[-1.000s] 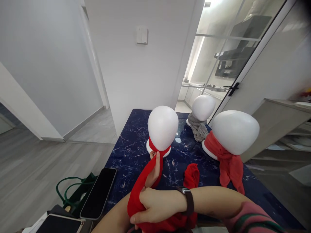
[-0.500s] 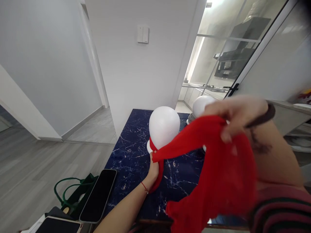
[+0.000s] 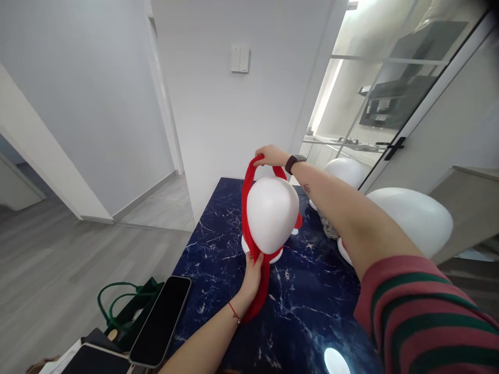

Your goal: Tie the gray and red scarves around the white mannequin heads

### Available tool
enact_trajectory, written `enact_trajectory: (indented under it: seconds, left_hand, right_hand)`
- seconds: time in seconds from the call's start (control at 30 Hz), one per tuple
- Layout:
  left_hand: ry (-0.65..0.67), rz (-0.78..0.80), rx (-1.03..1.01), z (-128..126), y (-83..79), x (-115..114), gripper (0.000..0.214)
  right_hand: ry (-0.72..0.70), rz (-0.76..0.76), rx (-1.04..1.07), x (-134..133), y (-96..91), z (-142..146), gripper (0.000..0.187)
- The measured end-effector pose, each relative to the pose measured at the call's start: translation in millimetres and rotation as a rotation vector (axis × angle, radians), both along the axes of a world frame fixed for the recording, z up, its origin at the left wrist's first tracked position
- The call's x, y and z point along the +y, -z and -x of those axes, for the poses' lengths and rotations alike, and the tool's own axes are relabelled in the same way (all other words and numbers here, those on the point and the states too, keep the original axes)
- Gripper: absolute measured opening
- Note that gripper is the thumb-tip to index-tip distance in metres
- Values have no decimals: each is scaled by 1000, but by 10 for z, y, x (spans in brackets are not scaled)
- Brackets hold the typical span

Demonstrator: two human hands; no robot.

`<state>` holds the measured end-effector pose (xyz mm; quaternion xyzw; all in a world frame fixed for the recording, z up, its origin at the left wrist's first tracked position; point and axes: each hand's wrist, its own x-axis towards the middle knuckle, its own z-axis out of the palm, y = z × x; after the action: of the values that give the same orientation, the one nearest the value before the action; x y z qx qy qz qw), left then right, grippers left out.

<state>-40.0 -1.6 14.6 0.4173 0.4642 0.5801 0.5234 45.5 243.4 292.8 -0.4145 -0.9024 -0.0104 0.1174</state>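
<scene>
Up at twelve o'clock, the right hand [image 3: 271,155] has its fingers closed on a loop of the red scarf [image 3: 247,195], lifted over the crown of the white foam head [image 3: 272,214]. The scarf runs down the head's nine-o'clock side to its base, where the left hand [image 3: 252,275] pinches the band against the neck, fingers closed on the cloth; a tail hangs past the wrist. The head stands on the dark blue marbled tabletop [image 3: 304,306]. At three o'clock are two more white heads [image 3: 409,218]. At seven o'clock lie a black phone [image 3: 161,319] and a green bag [image 3: 125,311].
</scene>
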Motion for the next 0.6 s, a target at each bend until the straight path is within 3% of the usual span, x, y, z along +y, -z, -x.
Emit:
enact_trajectory:
  seconds: [0.17, 0.3, 0.4, 0.47, 0.6]
  left_hand:
    - [42, -5, 43, 16, 51, 15, 32]
    - [35, -14, 69, -12, 100, 12, 28]
    - [31, -48, 87, -21, 144, 16, 27]
    - [31, -57, 101, -18, 163, 21, 26]
    - [20, -46, 122, -9, 152, 34, 22]
  right_hand:
    - [350, 142, 78, 165, 407, -438, 35]
    - [449, 263, 24, -39, 700, -919, 31]
    - [423, 346, 0, -459, 877, -1282, 32]
    - [363, 481, 3, -877, 993, -1496, 36]
    - [243, 1037, 229, -1894, 1296, -1725, 34]
